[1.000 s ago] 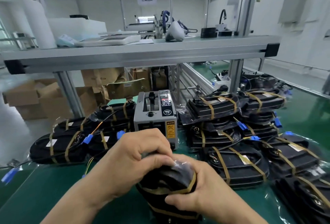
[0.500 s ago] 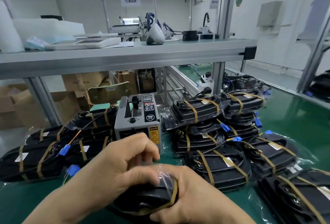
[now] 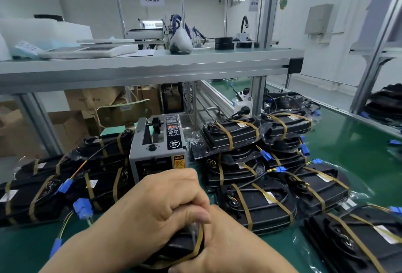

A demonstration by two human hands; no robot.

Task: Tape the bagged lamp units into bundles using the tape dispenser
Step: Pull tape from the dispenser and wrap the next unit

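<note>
Head view: I watch one more bundle being taped, with many already done.
The left hand (image 3: 161,205) curls over the bagged lamp bundle (image 3: 182,246), low in front of the tape dispenser (image 3: 157,148), its thumb pressing the tan tape strip (image 3: 199,242). The right hand (image 3: 228,246) grips the other side. Taped bundles (image 3: 256,205) pile up on the green surface (image 3: 348,142) on both sides. I judge this wrap nearly closed, but I cannot tell whether untaped units remain.

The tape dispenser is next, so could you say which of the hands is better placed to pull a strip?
Probably the left hand: it sits directly before the tape dispenser, while the right hand grips the bagged lamp unit lower down.
</note>
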